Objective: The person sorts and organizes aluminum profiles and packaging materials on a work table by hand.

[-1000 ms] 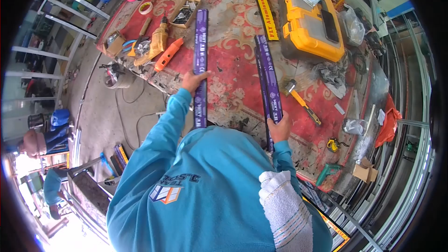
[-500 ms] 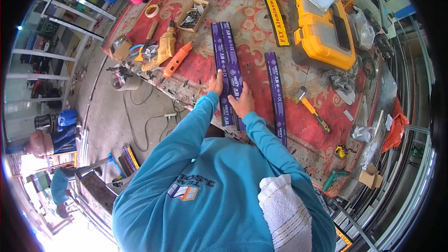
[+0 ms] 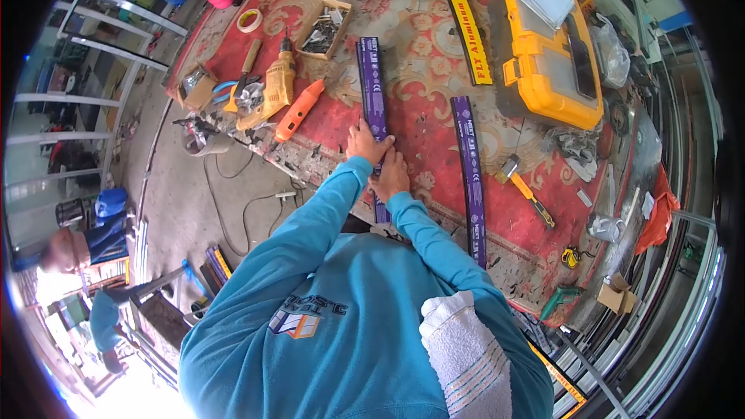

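Note:
A long, narrow profile in purple printed film (image 3: 373,85) lies lengthwise on the carpeted table before me. My left hand (image 3: 368,144) is closed around its middle. Just nearer to me, my right hand (image 3: 392,176) grips the same profile from the right, its fingertips meeting my left hand. A narrow dark edge shows along the profile's left side; whether a second piece lies beneath is hidden. A separate purple profile (image 3: 470,178) lies to the right, apart from both hands.
Left on the table are an orange tool (image 3: 299,111), a drill (image 3: 278,85) and a box of small metal parts (image 3: 324,29). A yellow toolbox (image 3: 547,50), a hammer (image 3: 529,192) and a tape measure (image 3: 571,257) are right. Another person (image 3: 105,322) is at lower left.
Two purple profiles lay side by side under my hands; now only one width shows there. My hands have come together, the right one moving left. The view has shifted slightly.

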### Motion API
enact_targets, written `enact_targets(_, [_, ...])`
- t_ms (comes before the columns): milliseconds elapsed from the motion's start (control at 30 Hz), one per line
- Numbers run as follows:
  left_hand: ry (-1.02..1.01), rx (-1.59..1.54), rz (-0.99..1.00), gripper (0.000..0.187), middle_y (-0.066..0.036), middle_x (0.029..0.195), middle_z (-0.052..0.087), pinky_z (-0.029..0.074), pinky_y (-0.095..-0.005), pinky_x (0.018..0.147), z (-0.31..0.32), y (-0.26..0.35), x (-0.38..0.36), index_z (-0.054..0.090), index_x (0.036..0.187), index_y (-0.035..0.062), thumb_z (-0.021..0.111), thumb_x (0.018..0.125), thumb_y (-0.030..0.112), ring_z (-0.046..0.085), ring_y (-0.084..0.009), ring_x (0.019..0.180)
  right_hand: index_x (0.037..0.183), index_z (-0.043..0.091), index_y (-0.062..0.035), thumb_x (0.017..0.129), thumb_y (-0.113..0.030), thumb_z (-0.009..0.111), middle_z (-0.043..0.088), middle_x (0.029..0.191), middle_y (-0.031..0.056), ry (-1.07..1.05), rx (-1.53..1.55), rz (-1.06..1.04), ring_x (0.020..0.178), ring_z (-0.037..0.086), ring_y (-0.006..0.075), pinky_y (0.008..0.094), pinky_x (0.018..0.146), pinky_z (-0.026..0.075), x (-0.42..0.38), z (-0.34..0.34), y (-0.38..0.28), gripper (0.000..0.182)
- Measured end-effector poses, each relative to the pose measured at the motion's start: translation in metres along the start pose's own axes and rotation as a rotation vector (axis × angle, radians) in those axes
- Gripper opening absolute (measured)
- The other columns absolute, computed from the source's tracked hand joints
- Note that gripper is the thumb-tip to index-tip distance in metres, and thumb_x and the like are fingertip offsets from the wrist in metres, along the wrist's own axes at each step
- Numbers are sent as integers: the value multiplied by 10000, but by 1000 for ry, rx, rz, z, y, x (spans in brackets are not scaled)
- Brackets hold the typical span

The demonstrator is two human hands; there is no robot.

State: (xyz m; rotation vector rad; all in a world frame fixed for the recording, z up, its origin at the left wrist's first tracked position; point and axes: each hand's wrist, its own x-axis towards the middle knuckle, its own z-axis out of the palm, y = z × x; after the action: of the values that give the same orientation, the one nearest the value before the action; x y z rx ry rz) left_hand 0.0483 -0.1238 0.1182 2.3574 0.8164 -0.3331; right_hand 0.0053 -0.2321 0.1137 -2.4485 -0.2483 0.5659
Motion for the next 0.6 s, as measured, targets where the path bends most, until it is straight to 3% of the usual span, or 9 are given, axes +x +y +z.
enact_targets(100, [-74, -72, 34, 968, -277, 1262, 494, 486, -490, 951, -4, -5, 17, 375, 1359, -28, 817, 664, 481, 553, -449, 1147, 1433, 292, 11, 755, -257, 778, 457, 1269, 266, 45, 78, -86, 1163, 492, 426, 474, 986, 437, -2, -1, 9, 876])
enact_targets(167, [-19, -119, 52, 839, -274, 1243, 496, 497, -483, 934, 14, -18, 33, 434, 1237, -37, 817, 661, 438, 551, -451, 1150, 1395, 363, 18, 781, -317, 760, 471, 1274, 261, 76, 141, -124, 1152, 494, 430, 476, 985, 432, -9, -12, 32, 804])
enact_targets(233, [-17, -184, 37, 829, -280, 1238, 492, 471, -492, 960, 27, -23, 36, 431, 1239, -44, 805, 664, 421, 531, -459, 1153, 1377, 397, 7, 766, -319, 765, 493, 1272, 244, 230, 201, -35, 1156, 492, 427, 478, 975, 431, -26, -38, 62, 785])
enact_targets(300, [98, -182, 30, 816, -287, 1221, 489, 444, -503, 973, 36, -26, 29, 435, 1235, -47, 797, 685, 435, 509, -463, 1151, 1347, 441, -10, 734, -333, 781, 518, 1246, 227, 524, -150, 63, 1142, 504, 425, 493, 954, 434, -54, -52, 117, 772])
enact_targets(367, [134, -226, 39, 792, -288, 1199, 489, 437, -509, 961, 33, -17, 11, 441, 1235, -45, 783, 713, 443, 494, -469, 1141, 1316, 474, -15, 703, -341, 794, 520, 1229, 234, 528, -313, 381, 1126, 514, 427, 508, 929, 436, -92, -82, 135, 764])
enact_targets(433, [174, -229, 12, 771, -283, 1180, 493, 445, -510, 943, 32, -14, 5, 447, 1237, -40, 774, 733, 443, 499, -466, 1133, 1269, 502, -8, 698, -375, 798, 522, 1186, 239, 501, -394, 450, 1098, 526, 432, 521, 909, 441, -124, -72, 182, 741])
enact_targets(533, [228, -248, 33, 742, -268, 1170, 499, 449, -509, 927, 37, -13, 5, 454, 1234, -30, 769, 732, 417, 503, -456, 1119, 1199, 535, 3, 715, -385, 791, 539, 1100, 230, 436, -339, 400, 1037, 545, 420, 505, 875, 449, -133, -75, 198, 671])
enact_targets(600, [246, -249, 44, 709, -244, 1139, 501, 448, -518, 908, 39, -17, 5, 463, 1215, -20, 766, 722, 390, 504, -447, 1100, 1107, 571, 9, 734, -388, 789, 555, 1016, 214, 485, -149, 235, 954, 560, 406, 487, 840, 454, -121, -74, 192, 587])
